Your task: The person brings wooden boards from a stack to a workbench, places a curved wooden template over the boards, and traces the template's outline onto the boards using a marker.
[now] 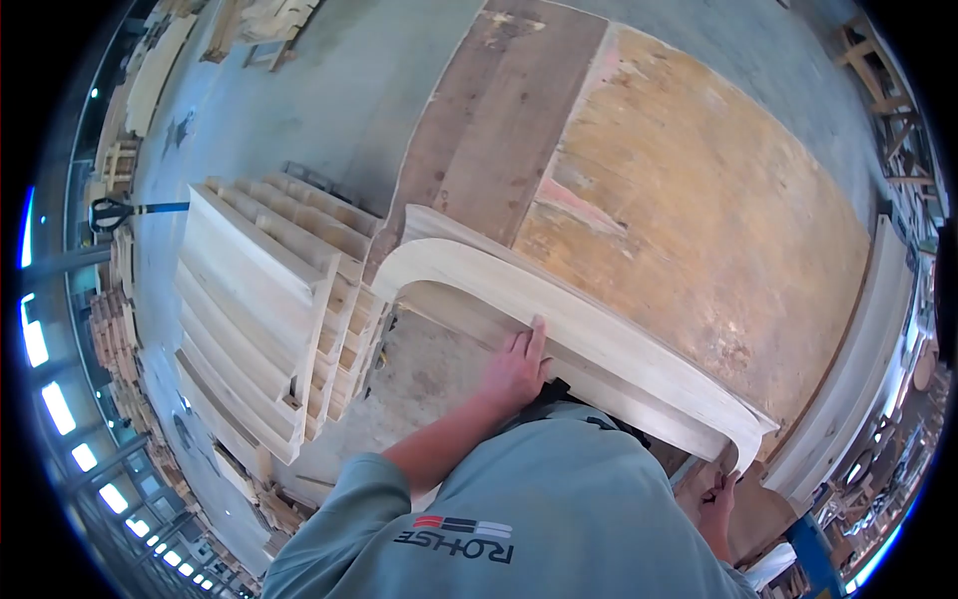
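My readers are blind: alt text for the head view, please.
A person's bare left hand touches a long, pale wooden piece with curved ends; the right hand is at one end. The piece lies along the edge of a worn brown-and-tan work surface, with stacked pale wooden pieces to the left.

The short-sleeved grey-green shirt point(589, 499) bears a striped logo point(462, 526).

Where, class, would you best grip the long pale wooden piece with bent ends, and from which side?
Probably at both bent ends, from the person's side: the wooden piece curves toward the person there, and its length suggests two spaced holds. The right hand is at one end; the left hand touches the near edge around mid-length.
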`<state>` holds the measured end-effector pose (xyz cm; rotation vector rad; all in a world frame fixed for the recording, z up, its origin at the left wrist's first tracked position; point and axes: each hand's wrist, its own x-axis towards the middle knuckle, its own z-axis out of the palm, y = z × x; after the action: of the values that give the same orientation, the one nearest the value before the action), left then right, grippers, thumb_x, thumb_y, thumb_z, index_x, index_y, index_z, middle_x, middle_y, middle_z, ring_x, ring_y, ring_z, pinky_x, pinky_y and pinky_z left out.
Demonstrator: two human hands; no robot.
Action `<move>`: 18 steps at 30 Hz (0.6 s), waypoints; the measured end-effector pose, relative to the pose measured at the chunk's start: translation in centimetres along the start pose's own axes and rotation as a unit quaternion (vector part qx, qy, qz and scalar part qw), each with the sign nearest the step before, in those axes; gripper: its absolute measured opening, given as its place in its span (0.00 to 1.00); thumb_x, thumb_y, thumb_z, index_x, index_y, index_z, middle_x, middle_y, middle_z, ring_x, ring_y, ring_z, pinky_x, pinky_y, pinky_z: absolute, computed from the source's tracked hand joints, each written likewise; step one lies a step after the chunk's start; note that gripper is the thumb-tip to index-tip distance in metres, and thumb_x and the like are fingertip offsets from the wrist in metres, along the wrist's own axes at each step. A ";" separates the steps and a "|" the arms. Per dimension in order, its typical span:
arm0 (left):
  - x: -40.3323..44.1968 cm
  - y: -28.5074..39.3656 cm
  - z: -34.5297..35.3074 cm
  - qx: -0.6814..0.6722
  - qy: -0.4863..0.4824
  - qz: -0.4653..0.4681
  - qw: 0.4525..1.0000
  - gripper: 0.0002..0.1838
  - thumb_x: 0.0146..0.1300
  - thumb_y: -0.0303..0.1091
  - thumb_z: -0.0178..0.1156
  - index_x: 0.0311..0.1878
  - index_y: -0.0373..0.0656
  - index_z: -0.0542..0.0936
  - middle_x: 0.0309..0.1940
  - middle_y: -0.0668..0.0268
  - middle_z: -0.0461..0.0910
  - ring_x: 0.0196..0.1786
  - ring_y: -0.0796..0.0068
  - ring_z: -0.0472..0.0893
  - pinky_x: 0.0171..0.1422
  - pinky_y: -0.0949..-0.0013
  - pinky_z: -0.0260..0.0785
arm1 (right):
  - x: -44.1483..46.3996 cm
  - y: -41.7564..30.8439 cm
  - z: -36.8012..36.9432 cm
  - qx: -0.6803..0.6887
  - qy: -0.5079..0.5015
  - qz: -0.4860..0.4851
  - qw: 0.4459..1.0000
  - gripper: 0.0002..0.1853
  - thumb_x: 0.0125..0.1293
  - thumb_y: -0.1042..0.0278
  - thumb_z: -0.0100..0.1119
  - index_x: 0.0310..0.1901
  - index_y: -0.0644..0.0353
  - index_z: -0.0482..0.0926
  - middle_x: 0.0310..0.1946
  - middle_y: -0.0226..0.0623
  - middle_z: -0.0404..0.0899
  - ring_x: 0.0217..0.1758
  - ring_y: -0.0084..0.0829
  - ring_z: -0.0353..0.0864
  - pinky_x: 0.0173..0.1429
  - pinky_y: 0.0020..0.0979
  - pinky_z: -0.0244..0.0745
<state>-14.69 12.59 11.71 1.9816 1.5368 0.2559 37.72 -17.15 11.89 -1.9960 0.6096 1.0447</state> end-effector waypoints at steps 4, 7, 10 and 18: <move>0.0 -0.3 -0.2 -0.002 0.014 0.015 1.000 0.41 0.62 0.36 0.63 0.74 0.29 0.56 0.48 0.49 0.76 0.51 0.49 0.75 0.56 0.53 0.72 | 0.1 -0.4 -0.3 -0.001 -0.025 -0.011 1.000 0.23 0.66 0.35 0.60 0.45 0.47 0.78 0.36 0.16 0.83 0.16 0.13 0.60 0.17 0.16 0.54; -0.3 -1.3 2.0 -0.024 0.047 0.030 0.998 0.42 0.61 0.36 0.65 0.74 0.29 0.57 0.46 0.50 0.76 0.49 0.50 0.75 0.55 0.53 0.72 | 0.9 -0.2 -1.1 -0.003 -0.022 0.001 1.000 0.22 0.66 0.36 0.61 0.43 0.46 0.78 0.35 0.16 0.84 0.17 0.12 0.61 0.18 0.16 0.55; -0.1 -2.2 3.1 -0.015 0.083 0.055 0.995 0.45 0.59 0.39 0.67 0.75 0.32 0.56 0.45 0.50 0.76 0.48 0.50 0.76 0.53 0.53 0.73 | 1.0 -0.3 -0.9 0.001 -0.015 0.007 1.000 0.21 0.66 0.36 0.61 0.42 0.46 0.79 0.35 0.16 0.84 0.17 0.13 0.61 0.18 0.16 0.56; -0.5 -1.0 3.0 0.023 0.046 0.012 0.999 0.52 0.59 0.50 0.66 0.76 0.28 0.52 0.45 0.46 0.76 0.46 0.46 0.75 0.52 0.49 0.69 | -0.4 0.8 0.0 0.039 -0.123 -0.052 0.990 0.21 0.71 0.40 0.57 0.45 0.51 0.78 0.26 0.20 0.73 0.18 0.14 0.60 0.20 0.20 0.53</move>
<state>-14.20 11.24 8.88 2.0509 1.5911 0.3278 36.93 -17.58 11.92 -1.7776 0.4046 1.1623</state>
